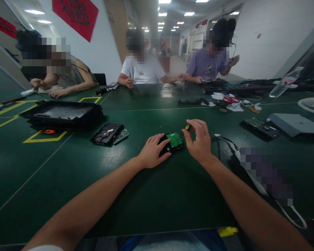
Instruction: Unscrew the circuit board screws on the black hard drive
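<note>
A black hard drive point(180, 147) with a green circuit board point(174, 140) on its upper face lies flat on the table in front of me. My left hand point(154, 151) rests over its left end, fingers across the top and thumb along the near edge, holding it. To the right of the drive, my right hand point(199, 141) is raised with thumb and fingers pinched round a short black-and-yellow tool point(188, 128). Its lower end is hidden, so I cannot tell its exact kind. Tiny screw-like bits point(161, 127) lie just beyond the drive.
Another drive point(107, 134) and a loose circuit board point(121, 136) lie left, before a black tray point(65, 113). A grey box point(297, 124), a drive point(260, 128) and a cabled white device point(251, 170) are on the right. Three people sit across the table.
</note>
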The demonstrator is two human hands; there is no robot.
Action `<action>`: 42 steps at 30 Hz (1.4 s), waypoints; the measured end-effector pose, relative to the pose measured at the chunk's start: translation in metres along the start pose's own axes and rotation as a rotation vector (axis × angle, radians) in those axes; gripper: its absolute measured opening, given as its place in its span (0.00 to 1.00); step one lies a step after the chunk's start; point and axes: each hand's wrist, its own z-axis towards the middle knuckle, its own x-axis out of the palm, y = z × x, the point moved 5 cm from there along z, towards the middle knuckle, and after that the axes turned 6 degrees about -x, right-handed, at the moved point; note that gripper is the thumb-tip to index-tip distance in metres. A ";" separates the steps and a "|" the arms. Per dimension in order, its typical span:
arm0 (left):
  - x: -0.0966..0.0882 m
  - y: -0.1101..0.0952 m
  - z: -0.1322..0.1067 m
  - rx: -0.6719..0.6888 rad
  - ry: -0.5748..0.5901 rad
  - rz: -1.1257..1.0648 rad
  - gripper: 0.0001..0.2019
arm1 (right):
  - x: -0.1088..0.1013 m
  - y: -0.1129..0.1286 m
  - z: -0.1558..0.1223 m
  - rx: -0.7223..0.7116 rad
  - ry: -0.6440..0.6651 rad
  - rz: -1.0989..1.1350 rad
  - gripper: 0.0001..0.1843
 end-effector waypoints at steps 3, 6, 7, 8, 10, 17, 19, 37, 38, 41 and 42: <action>-0.001 0.000 0.000 -0.001 -0.006 -0.014 0.33 | 0.000 0.000 0.000 0.013 -0.008 0.027 0.21; -0.002 -0.001 0.000 -0.003 -0.007 -0.017 0.33 | -0.001 0.000 0.000 0.024 -0.015 0.035 0.21; -0.002 0.000 0.000 -0.003 -0.004 -0.013 0.33 | -0.001 0.000 0.001 0.024 -0.018 0.033 0.21; -0.002 0.000 0.000 -0.003 0.000 -0.009 0.33 | -0.002 0.001 0.001 0.022 -0.023 0.032 0.21; -0.001 0.000 0.000 -0.004 0.006 -0.007 0.33 | -0.002 0.001 0.001 0.019 -0.031 0.032 0.20; 0.000 -0.001 0.000 -0.003 0.002 0.022 0.33 | -0.001 0.001 -0.001 -0.002 -0.040 0.054 0.22; 0.000 -0.001 0.000 -0.003 0.008 0.041 0.33 | -0.001 0.001 -0.001 0.004 -0.035 0.054 0.22; 0.000 -0.004 0.000 0.063 0.076 -0.027 0.33 | -0.002 -0.002 -0.001 0.002 -0.010 0.044 0.23; 0.000 -0.004 0.000 0.063 0.074 -0.024 0.33 | -0.002 -0.002 -0.001 -0.001 -0.009 0.045 0.23; 0.001 -0.004 0.000 0.062 0.065 -0.024 0.33 | -0.002 0.000 0.000 -0.001 -0.007 0.043 0.23; 0.001 -0.004 0.000 0.063 0.061 -0.026 0.33 | -0.003 0.000 0.000 0.001 -0.005 0.042 0.23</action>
